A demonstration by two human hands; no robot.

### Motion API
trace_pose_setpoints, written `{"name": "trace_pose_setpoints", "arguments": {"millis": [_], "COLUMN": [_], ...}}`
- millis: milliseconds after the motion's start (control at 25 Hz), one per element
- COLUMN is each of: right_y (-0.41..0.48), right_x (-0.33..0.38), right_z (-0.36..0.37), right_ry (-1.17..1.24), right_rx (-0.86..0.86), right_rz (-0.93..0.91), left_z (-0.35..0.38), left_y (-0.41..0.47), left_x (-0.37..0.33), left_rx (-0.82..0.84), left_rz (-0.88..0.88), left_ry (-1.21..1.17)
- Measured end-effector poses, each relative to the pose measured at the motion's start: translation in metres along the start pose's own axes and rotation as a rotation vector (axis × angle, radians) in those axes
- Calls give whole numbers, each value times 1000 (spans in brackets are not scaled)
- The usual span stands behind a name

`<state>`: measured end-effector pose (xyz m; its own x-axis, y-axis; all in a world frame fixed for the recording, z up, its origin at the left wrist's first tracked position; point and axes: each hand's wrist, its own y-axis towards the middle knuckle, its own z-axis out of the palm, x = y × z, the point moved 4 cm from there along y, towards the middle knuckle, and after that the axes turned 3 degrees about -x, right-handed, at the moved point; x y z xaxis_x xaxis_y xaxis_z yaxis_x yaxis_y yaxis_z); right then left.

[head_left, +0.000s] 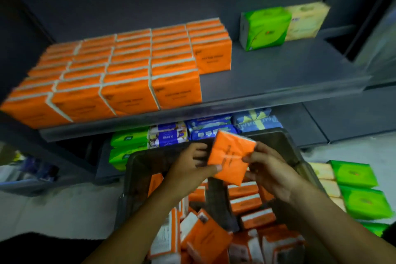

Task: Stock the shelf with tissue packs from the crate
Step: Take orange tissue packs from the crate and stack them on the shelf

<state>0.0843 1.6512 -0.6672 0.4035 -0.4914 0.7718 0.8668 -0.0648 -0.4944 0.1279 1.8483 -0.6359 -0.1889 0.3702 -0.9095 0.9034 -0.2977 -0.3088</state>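
Tissue pack (231, 156) over crate (138, 178) | left fingers (211, 169) pinching left edge | right fingers (255, 156) pinching right edge

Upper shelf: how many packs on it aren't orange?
2: a green pack and a pale yellow pack, side by side at the back right of the shelf. More could be hidden behind them.
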Motion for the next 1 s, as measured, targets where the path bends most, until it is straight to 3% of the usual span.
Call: {"name": "trace_pose_setpoints", "arguments": {"millis": [80,160,280,440,520,720,1000], "right_y": [-12,-22,-29,-29,-21,14,74], "right_x": [17,27,44,113,155,210,216], "right_z": [8,16,20,25,34,61,62], "right_ry": [260,347,170,-448,-642,-718,-606], "right_rx": [81,130,85,-53,-50,-53,-175], "right_rz": [-18,-27,-111,-472,-630,-717,-688], "left_z": [-2,-5,-12,-33,-45,-72,-70], "left_y": [-4,-6,-3,11,23,68,123], "left_x": [-26,-47,-68,-114,-147,-207,-222], "left_rx": [4,-14,-13,-3,-14,-201,-339], "left_rz": [48,97,138,248,318,409,422], "left_ry": [-83,-129,-100,-22,22,256,515]}}
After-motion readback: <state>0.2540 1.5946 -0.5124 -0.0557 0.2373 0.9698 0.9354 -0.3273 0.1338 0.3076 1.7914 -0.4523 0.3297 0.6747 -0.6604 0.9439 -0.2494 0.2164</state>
